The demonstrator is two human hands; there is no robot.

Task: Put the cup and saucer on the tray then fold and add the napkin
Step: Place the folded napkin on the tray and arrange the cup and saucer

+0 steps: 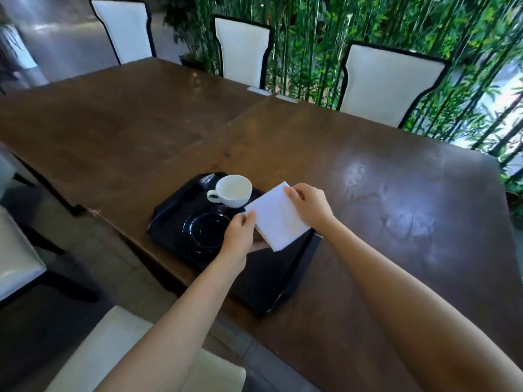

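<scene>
A black tray point(271, 290) lies at the near edge of the brown wooden table point(368, 193). On the tray's far part stands a white cup point(232, 190), handle to the left. A black saucer point(206, 229) lies on the tray just in front of the cup, apart from it. A white napkin point(276, 217), folded flat, is held above the tray's right side. My left hand point(240, 236) pinches its near left edge. My right hand point(310, 203) grips its far right edge.
Three white chairs with black frames point(387, 83) stand along the table's far side, in front of a bamboo screen point(311, 38). White chair seats point(107, 357) sit at the near left. The table's near edge runs diagonally under the tray.
</scene>
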